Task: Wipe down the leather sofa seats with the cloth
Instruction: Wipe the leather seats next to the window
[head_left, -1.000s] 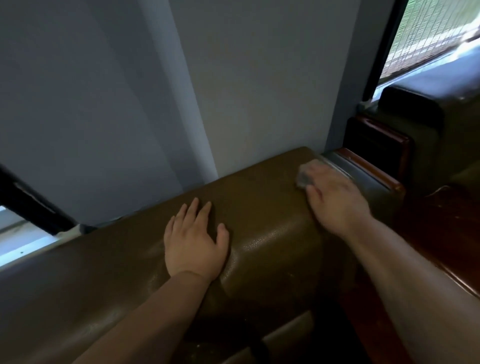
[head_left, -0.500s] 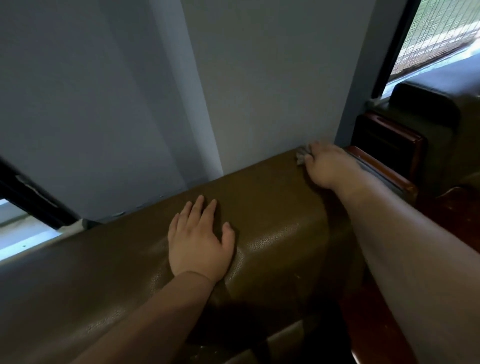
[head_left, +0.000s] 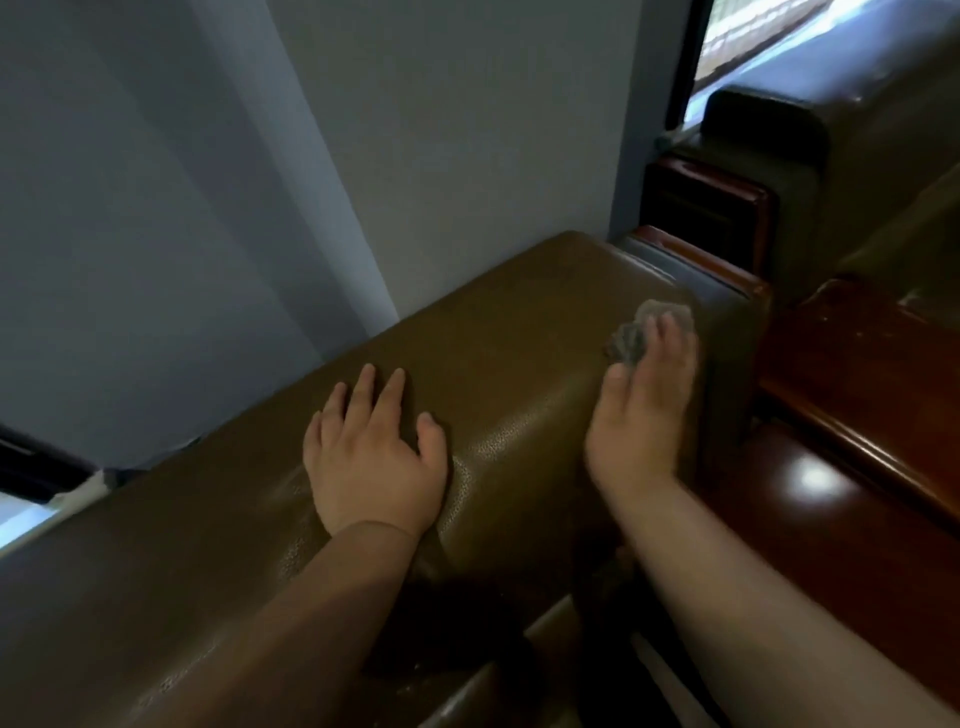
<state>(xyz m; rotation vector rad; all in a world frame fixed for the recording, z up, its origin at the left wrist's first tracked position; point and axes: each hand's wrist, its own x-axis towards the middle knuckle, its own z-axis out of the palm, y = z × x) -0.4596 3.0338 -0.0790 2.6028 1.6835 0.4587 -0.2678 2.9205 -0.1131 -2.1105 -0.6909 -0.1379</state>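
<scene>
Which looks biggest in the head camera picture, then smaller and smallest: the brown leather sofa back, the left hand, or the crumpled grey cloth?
1. Brown leather sofa back, by far the largest.
2. Left hand, flat on the leather.
3. Crumpled grey cloth, smallest, though the right hand pressing it covers part, so its full size is unsure.

The olive-brown leather sofa (head_left: 519, 322) runs along the grey wall, its rounded top carrying everything here. My left hand (head_left: 371, 462) lies flat on it. My right hand (head_left: 641, 415) presses a crumpled grey cloth (head_left: 631, 338) near its wood-trimmed end.
</scene>
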